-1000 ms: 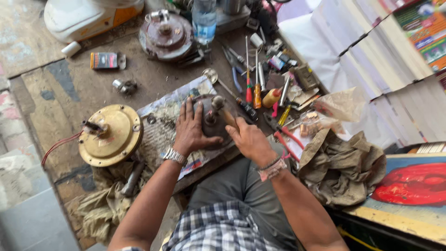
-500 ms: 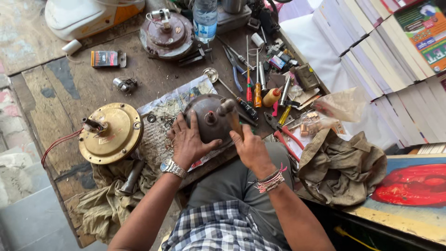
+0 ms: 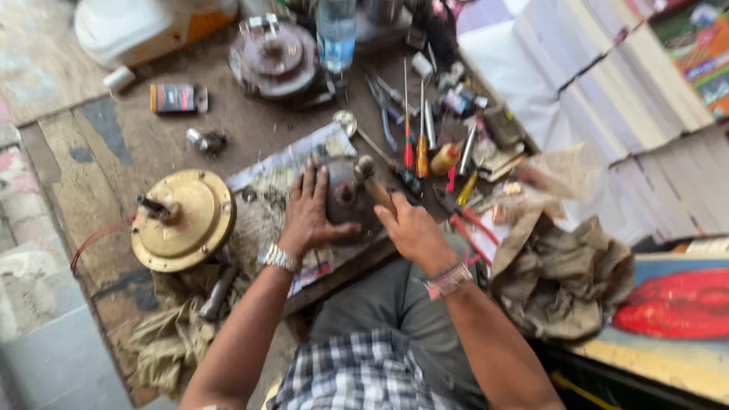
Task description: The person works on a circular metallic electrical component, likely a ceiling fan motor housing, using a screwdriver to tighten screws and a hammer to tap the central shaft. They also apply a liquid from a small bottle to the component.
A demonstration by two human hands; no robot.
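A dark round motor housing (image 3: 342, 199) is being steadied on a sheet of newspaper (image 3: 292, 163) near the front edge of the wooden bench (image 3: 243, 125). The left hand (image 3: 307, 216) is being laid flat over the housing's left side, fingers spread and thumb pressed along its lower rim; its grip is being kept wide, closed around nothing. A wooden tool handle (image 3: 380, 193) is being clasped by the right hand (image 3: 410, 228), whose grip is being closed fully about it, with the handle's metal end lying against the housing's top right. A wristwatch (image 3: 277, 258) is being worn on the left wrist. To the left of the newspaper, a brass-coloured motor cover (image 3: 182, 220) is being rested on the bench. Screwdrivers (image 3: 414, 140) are being kept just behind the housing, a plastic bottle (image 3: 336, 30) further back, and a crumpled cloth (image 3: 562, 281) to the right.
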